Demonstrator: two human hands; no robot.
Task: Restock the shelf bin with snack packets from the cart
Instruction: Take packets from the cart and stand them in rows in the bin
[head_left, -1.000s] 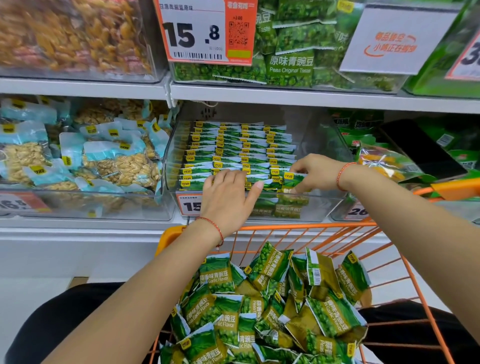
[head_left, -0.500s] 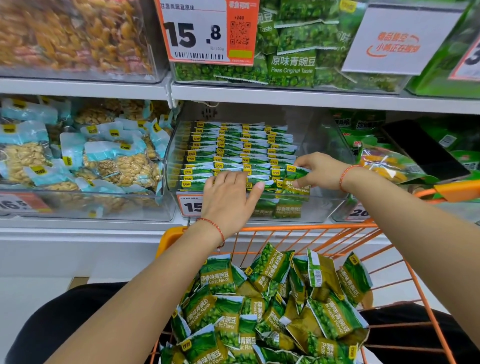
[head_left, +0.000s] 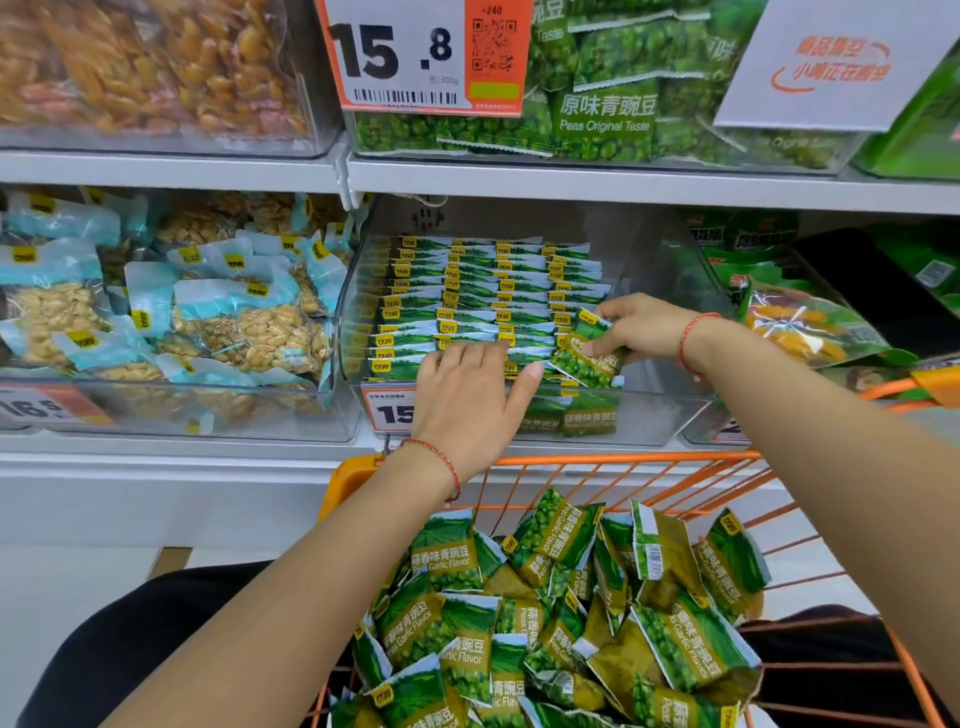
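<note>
Left hand (head_left: 470, 395) flat, fingers straight, pressing the front rows of green packets in the clear plastic shelf bin (head_left: 670, 400). Right hand (head_left: 636, 327) pinches one green garlic-pea snack packet (head_left: 584, 353) at the bin's front right. Orange wire cart (head_left: 613, 460) below the bin, cut off by the frame's bottom edge.

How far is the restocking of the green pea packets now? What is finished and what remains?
Done: the clear bin already holds several neat rows of packets. In hand: the right hand pinches one garlic pea packet at the front right of the rows, while the left hand lies flat on the front packets. Left: the orange cart holds a big loose pile of packets, and the bin's right side looks unfilled.
</note>
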